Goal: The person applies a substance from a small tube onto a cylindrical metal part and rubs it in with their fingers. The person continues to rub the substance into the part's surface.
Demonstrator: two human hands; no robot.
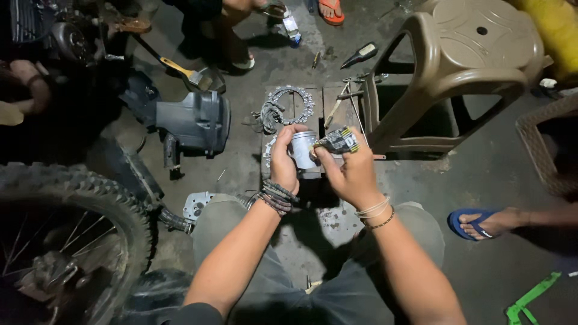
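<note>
A silver piston [303,149] is held upright in the closed grip of the left hand [283,162], raised above the concrete floor [481,180] so its side is presented to the right hand [355,174]. A small crumpled sachet [338,141] is pinched in the right hand's fingers, its end touching the piston. A toothed clutch plate [293,102] is laid on the floor beyond, beside a tan plastic stool [457,66].

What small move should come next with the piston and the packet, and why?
Probably tip the packet closer over the piston. The left hand grips the piston upright, and the right hand pinches the packet with its end at the piston's side, barely apart, so a small tilt would bring them together.
</note>
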